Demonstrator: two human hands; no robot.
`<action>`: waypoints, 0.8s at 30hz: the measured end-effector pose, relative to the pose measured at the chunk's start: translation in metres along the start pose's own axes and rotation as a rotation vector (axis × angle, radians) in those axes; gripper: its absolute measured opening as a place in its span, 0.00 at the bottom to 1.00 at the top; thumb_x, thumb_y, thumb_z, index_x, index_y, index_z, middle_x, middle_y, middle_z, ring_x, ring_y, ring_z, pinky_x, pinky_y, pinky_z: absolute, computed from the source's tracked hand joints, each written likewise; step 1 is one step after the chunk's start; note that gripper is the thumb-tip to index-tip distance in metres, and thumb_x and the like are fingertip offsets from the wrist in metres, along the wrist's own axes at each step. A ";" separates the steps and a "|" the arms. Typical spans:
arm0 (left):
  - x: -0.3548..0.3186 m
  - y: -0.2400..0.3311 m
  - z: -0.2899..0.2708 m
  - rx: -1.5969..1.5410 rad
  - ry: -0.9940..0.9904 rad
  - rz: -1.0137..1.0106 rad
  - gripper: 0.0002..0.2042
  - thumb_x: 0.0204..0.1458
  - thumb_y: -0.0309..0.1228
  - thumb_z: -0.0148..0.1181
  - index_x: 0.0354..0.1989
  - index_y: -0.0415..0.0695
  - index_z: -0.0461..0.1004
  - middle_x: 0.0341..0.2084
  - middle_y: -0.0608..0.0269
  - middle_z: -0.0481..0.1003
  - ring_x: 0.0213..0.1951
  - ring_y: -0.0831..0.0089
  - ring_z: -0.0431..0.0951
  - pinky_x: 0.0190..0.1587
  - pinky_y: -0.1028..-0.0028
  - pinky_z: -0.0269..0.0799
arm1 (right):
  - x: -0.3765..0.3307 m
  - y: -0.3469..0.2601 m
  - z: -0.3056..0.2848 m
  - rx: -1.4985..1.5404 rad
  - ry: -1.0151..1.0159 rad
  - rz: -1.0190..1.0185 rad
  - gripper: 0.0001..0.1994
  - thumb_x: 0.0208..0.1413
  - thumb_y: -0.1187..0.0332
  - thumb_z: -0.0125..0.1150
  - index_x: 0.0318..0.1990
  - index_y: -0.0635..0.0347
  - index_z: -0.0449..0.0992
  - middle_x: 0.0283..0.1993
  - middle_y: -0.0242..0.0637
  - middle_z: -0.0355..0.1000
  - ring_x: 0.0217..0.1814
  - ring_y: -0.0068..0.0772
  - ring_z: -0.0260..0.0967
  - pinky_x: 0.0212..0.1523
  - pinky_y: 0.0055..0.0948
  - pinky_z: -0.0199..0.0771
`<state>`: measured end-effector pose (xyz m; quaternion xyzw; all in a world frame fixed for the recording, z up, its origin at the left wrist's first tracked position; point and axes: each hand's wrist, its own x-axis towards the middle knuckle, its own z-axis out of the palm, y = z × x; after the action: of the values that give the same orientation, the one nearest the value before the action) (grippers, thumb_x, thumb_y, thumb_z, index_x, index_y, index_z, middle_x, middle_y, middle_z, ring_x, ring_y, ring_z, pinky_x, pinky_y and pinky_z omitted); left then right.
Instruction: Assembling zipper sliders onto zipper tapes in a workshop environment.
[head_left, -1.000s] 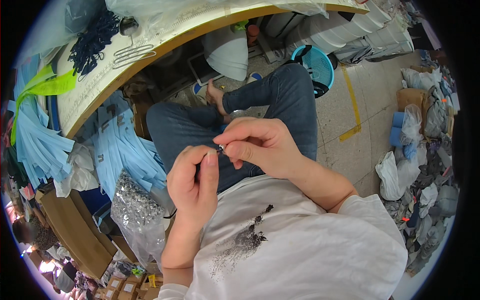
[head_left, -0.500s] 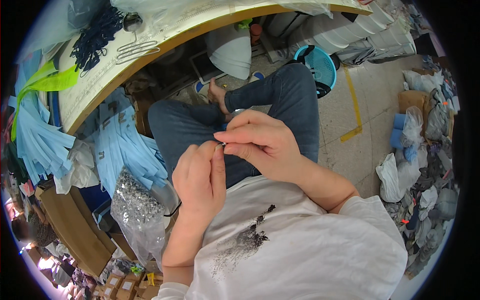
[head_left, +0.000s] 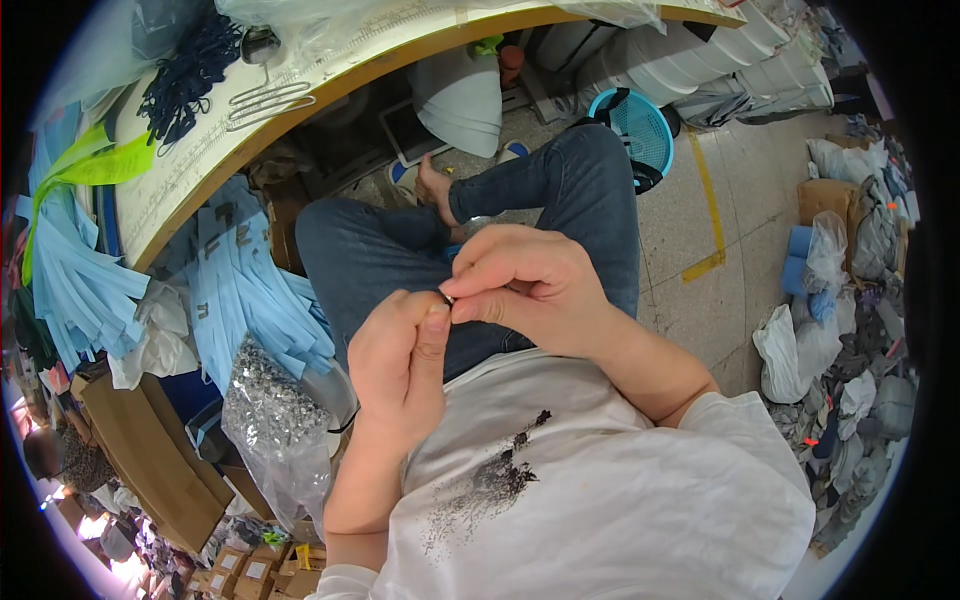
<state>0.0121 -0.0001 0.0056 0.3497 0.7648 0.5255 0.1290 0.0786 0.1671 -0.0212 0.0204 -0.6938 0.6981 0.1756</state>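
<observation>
My left hand and my right hand meet fingertip to fingertip above my lap. Pinched between them is a tiny dark piece with a shiny metallic glint; most of it is covered by the fingers, so its kind cannot be made out. The left thumb presses against the curled index finger, while the right thumb and index finger close on the piece from the other side. Beside my left forearm sits a clear plastic bag full of small silvery and dark pieces. A thin black cord end shows by the left wrist.
Pale blue strips hang in bundles at my left, near a tall cardboard piece. A curved worktable edge arcs ahead. Beyond my right knee stands a blue basket. Grey cloth and bags pile up at far right.
Both hands have shifted slightly while staying together. The right index finger has drawn back from over the left fingertips, and the left hand has tilted a little.
</observation>
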 end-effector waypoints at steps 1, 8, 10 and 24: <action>0.000 0.000 0.000 0.001 0.000 -0.001 0.00 0.55 0.20 0.55 0.33 0.38 0.71 0.20 0.56 0.68 0.20 0.61 0.67 0.23 0.69 0.61 | 0.000 0.001 0.000 0.009 -0.008 0.000 0.10 0.44 0.79 0.70 0.37 0.64 0.80 0.36 0.36 0.73 0.33 0.24 0.69 0.31 0.20 0.67; 0.000 -0.006 0.002 0.101 0.014 0.059 0.07 0.57 0.22 0.54 0.42 0.37 0.70 0.24 0.57 0.69 0.21 0.67 0.66 0.26 0.73 0.64 | -0.002 -0.003 0.002 0.263 0.013 0.252 0.09 0.49 0.80 0.66 0.39 0.65 0.77 0.39 0.36 0.72 0.35 0.21 0.70 0.33 0.19 0.71; -0.001 -0.003 0.004 0.106 0.041 0.014 0.10 0.56 0.23 0.55 0.45 0.36 0.69 0.24 0.56 0.69 0.21 0.67 0.66 0.26 0.74 0.64 | -0.003 -0.003 0.000 0.372 0.054 0.365 0.08 0.52 0.80 0.64 0.40 0.66 0.76 0.40 0.35 0.71 0.37 0.19 0.70 0.35 0.18 0.73; 0.004 -0.017 0.004 0.165 0.116 0.138 0.11 0.43 0.18 0.63 0.36 0.39 0.72 0.23 0.60 0.72 0.21 0.72 0.69 0.23 0.77 0.64 | -0.003 0.003 0.009 0.509 0.051 0.442 0.04 0.62 0.72 0.54 0.41 0.61 0.68 0.42 0.32 0.69 0.37 0.17 0.67 0.38 0.18 0.71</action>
<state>0.0050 0.0019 -0.0106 0.3801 0.7857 0.4876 0.0188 0.0789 0.1577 -0.0246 -0.1046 -0.4804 0.8704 0.0266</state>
